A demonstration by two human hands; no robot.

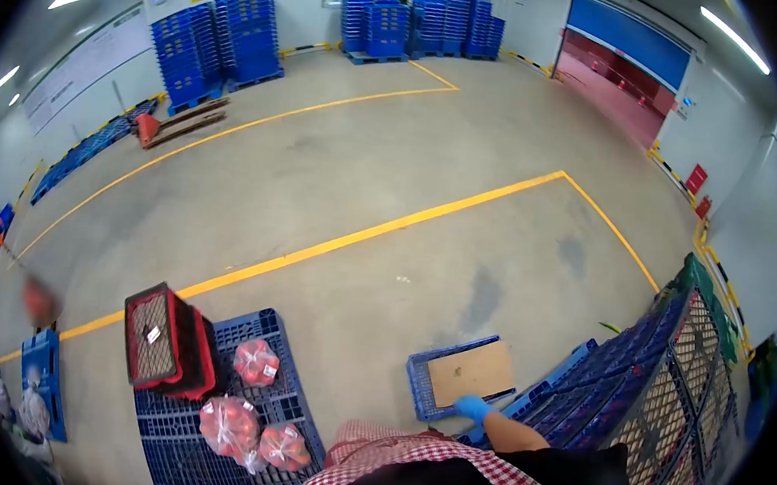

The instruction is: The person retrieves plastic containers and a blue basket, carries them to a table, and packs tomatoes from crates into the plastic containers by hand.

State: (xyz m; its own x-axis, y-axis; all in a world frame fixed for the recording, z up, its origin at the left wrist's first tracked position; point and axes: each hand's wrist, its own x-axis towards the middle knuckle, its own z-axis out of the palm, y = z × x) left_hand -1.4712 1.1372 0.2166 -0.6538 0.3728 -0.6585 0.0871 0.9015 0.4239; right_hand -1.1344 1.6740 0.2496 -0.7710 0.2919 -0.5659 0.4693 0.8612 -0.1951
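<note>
My right hand [474, 408], in a blue glove, is at the near edge of a brown cardboard sheet [474, 372]. Its fingers look closed on that edge, though they are small in view. The sheet lies at a slant over a shallow blue plastic crate [419, 384], whose left end shows beside it. Under them is the floor, just in front of my red checked apron [516, 483]. My left hand is out of view.
On a blue pallet [270, 324] at the left are black and red crates [188, 341] and bagged round red produce [230, 425]. Stacked blue crates with mesh sides [657, 396] rise close on my right. More crate stacks [385, 28] stand by the far wall, near a half-raised blue shutter [628, 40].
</note>
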